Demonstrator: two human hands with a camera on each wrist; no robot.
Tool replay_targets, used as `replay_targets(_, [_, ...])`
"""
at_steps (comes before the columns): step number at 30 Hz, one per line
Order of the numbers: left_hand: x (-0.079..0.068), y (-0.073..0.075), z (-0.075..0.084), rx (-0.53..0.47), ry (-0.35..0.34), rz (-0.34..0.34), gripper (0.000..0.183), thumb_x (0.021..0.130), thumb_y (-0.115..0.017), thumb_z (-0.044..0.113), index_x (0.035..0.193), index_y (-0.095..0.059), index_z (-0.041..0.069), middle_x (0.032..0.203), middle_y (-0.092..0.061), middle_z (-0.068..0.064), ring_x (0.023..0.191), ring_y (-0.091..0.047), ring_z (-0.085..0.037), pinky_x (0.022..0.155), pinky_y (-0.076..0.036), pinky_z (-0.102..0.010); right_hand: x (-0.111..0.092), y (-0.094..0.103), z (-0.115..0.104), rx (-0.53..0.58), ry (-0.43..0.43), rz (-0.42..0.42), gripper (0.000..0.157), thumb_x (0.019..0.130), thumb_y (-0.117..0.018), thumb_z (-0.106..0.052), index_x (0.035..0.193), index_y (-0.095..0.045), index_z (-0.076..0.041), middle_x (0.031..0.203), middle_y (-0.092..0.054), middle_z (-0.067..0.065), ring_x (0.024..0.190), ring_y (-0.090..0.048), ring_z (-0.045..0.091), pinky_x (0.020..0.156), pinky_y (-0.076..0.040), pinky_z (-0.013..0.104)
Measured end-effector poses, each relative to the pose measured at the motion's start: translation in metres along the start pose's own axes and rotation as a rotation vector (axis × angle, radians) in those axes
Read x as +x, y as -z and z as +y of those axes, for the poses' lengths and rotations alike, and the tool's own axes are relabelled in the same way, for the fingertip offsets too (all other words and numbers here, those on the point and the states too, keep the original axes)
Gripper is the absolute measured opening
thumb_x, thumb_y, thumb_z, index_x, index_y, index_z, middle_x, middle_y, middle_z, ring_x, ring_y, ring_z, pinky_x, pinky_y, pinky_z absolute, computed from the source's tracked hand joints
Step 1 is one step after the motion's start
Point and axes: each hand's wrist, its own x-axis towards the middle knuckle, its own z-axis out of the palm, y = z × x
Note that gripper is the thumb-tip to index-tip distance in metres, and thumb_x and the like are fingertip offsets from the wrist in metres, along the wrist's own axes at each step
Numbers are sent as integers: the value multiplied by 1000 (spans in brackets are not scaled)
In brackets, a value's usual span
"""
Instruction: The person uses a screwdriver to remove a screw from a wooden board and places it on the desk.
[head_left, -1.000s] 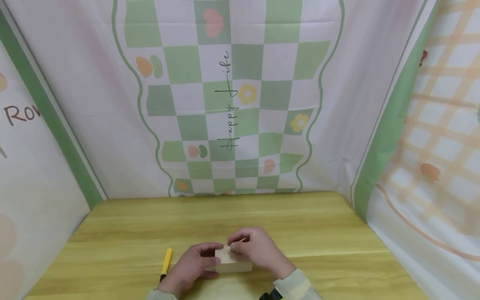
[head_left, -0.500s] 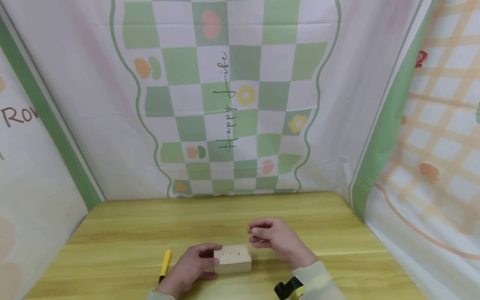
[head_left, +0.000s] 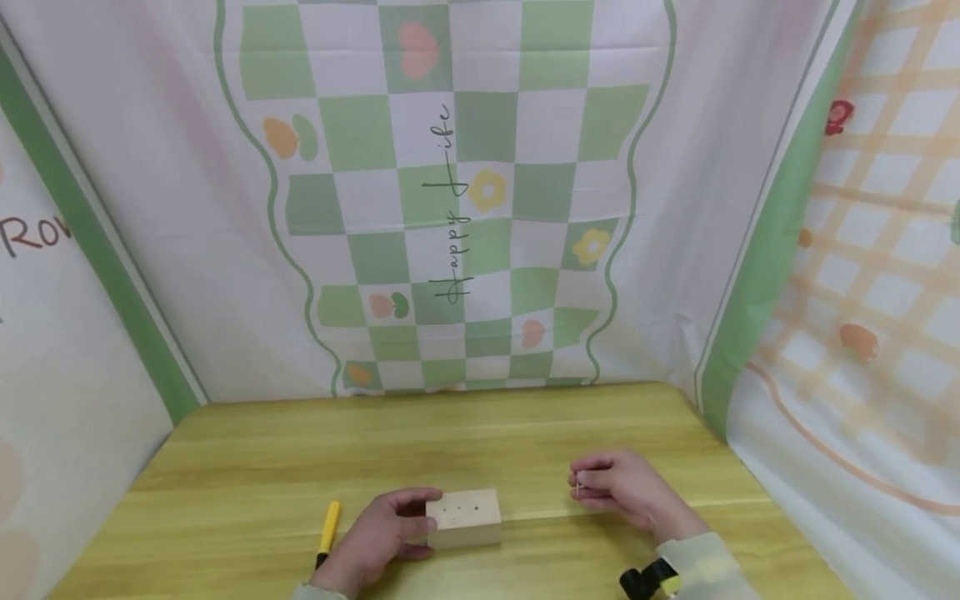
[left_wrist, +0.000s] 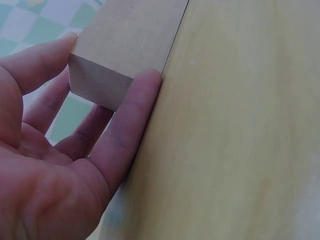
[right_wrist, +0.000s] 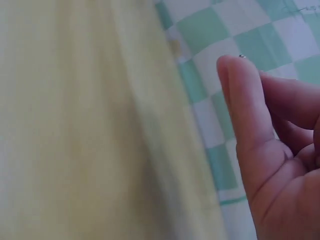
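Observation:
A pale wooden block [head_left: 465, 518] with several small dark holes in its top lies on the table. My left hand [head_left: 381, 529] grips its left end; in the left wrist view the fingers and thumb hold the end of the block [left_wrist: 127, 37]. To the right, apart from the block and above the table, my right hand [head_left: 626, 490] pinches a small thin metal piece [head_left: 578, 483] between thumb and fingertips. Only a shiny tip of that metal piece [right_wrist: 242, 56] pokes out in the right wrist view, so I cannot tell its exact kind.
A yellow and black stick-shaped tool [head_left: 328, 529] lies left of the left hand, its lower end partly hidden by the forearm. The wooden table [head_left: 420, 433] is bounded by a checkered cloth [head_left: 480, 250] behind and further cloth on both sides.
The right hand has lifted off the block's top and moved right with the pinched metal piece, uncovering the holes. The left hand still grips the block in about the same place.

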Motion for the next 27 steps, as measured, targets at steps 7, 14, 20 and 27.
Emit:
replay_targets(7, [0,0,1,-15,14,-4,45,88,-74,2,132,-63,2,125,-58,-13,100,-63,-26,78,-59,-45,-11,8,24,-63,-106,14,26,91,-67,2,113,-61,15,93,-70,19,78,-70,27,70,-60,36])
replay_targets(14, [1,1,0,-6,9,2,46,88,-74,2,133,-62,1,126,-58,-14,99,-62,-26,78,-59,-45,-18,2,26,-105,-105,-2,22,89,-67,3,106,-62,14,85,-69,17,70,-69,23,63,-60,33])
replay_targets(20, [2,1,-1,2,10,7,45,88,-73,2,132,-63,3,127,-57,-13,99,-62,-26,77,-59,-46,-19,-6,24,-219,-96,6,17,88,-68,5,101,-63,13,78,-67,15,65,-67,20,61,-60,35])
replay_targets(27, [1,0,-1,4,10,5,44,88,-72,2,131,-63,3,126,-57,-13,98,-63,-26,77,-59,-45,-20,-15,23,-355,-43,15,8,86,-70,5,92,-66,9,74,-66,13,63,-65,21,58,-59,35])
